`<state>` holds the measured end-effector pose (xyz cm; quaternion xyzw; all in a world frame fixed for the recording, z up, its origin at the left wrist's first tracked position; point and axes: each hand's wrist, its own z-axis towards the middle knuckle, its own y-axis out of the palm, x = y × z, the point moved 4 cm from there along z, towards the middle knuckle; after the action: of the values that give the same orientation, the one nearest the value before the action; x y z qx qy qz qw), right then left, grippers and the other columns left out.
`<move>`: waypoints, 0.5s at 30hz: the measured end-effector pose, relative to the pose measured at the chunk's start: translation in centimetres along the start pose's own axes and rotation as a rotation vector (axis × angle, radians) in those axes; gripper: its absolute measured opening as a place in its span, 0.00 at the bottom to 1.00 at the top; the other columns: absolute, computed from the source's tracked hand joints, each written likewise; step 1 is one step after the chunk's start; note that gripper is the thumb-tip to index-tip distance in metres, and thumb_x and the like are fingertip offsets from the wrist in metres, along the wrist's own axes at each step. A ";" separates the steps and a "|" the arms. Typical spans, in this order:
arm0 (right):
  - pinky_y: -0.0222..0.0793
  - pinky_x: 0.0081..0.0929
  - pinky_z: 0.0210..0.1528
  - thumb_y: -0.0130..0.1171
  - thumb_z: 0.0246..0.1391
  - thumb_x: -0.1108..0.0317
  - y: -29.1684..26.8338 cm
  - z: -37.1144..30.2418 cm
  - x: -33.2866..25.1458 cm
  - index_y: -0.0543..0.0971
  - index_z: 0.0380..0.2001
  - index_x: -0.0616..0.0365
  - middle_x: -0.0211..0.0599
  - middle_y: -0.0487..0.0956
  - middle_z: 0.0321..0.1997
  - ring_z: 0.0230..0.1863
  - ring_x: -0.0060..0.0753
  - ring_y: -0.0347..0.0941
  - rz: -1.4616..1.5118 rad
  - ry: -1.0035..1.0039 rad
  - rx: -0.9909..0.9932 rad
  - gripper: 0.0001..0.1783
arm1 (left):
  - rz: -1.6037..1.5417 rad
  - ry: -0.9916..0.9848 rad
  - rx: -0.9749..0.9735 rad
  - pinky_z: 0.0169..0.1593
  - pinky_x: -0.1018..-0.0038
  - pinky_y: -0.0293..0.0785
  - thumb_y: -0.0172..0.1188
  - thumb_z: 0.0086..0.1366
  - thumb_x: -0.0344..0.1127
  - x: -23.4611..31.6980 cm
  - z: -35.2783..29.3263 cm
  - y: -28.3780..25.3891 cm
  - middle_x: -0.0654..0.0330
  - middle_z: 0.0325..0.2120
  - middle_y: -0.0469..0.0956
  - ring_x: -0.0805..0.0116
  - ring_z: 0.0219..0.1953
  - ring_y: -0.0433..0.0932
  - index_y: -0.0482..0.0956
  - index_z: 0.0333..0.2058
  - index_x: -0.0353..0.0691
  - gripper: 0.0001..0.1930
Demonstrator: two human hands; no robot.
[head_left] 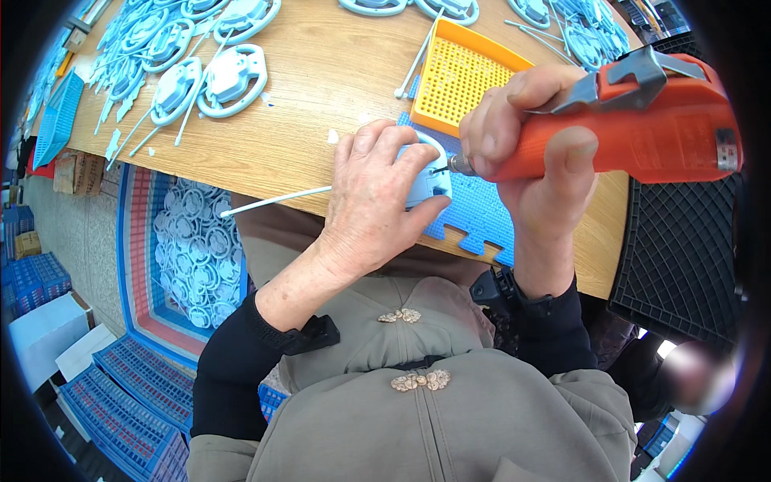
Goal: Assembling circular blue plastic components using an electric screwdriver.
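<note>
My left hand (377,193) is closed over a light blue plastic part (427,183) and presses it against a blue foam mat (478,210) near the table's front edge. A thin pale stick (277,201) juts out to the left from under that hand. In my right hand (546,136) is an orange-red power screwdriver (634,128) with a metal hook on its side, its fingers wrapped round the body. The screwdriver lies nearly level, and its bit reaches the right side of the plastic part. Most of the part is hidden under my left fingers.
Just beyond the mat stands a yellow perforated basket (466,72). Several light blue round parts with sticks (233,80) lie at the far left, more at the back right. A blue bin (201,249) full of similar parts stands below left. A black ribbed mat (679,249) is at right.
</note>
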<state>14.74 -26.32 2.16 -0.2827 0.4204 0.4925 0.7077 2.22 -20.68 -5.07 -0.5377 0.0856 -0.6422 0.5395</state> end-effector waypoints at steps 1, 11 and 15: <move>0.65 0.25 0.24 0.54 0.57 0.40 0.0 0.0 -0.1 0.68 0.40 0.58 0.32 0.70 0.21 0.18 0.24 0.66 -0.005 -0.003 0.000 0.29 | -0.006 0.000 0.009 0.53 0.57 0.59 0.71 0.45 0.39 0.0 0.1 0.1 0.56 0.43 0.70 0.53 0.53 0.65 0.75 0.41 0.42 0.23; 0.65 0.25 0.23 0.57 0.55 0.40 0.3 0.1 0.0 0.67 0.38 0.57 0.32 0.70 0.21 0.18 0.25 0.66 -0.087 -0.013 0.005 0.29 | -0.027 -0.011 0.006 0.53 0.58 0.60 0.71 0.43 0.38 -0.4 0.4 0.3 0.58 0.41 0.71 0.53 0.51 0.66 0.75 0.39 0.43 0.22; 0.65 0.26 0.24 0.59 0.54 0.40 0.4 -0.5 -0.2 0.67 0.38 0.56 0.32 0.70 0.21 0.19 0.26 0.66 -0.081 0.018 0.007 0.29 | -0.052 -0.001 0.029 0.52 0.59 0.60 0.70 0.45 0.37 -0.2 0.5 0.0 0.58 0.40 0.71 0.54 0.51 0.66 0.75 0.38 0.44 0.20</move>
<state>14.22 -26.71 2.09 -0.3014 0.4165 0.4595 0.7242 2.57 -20.24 -4.96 -0.5320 0.0619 -0.6569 0.5306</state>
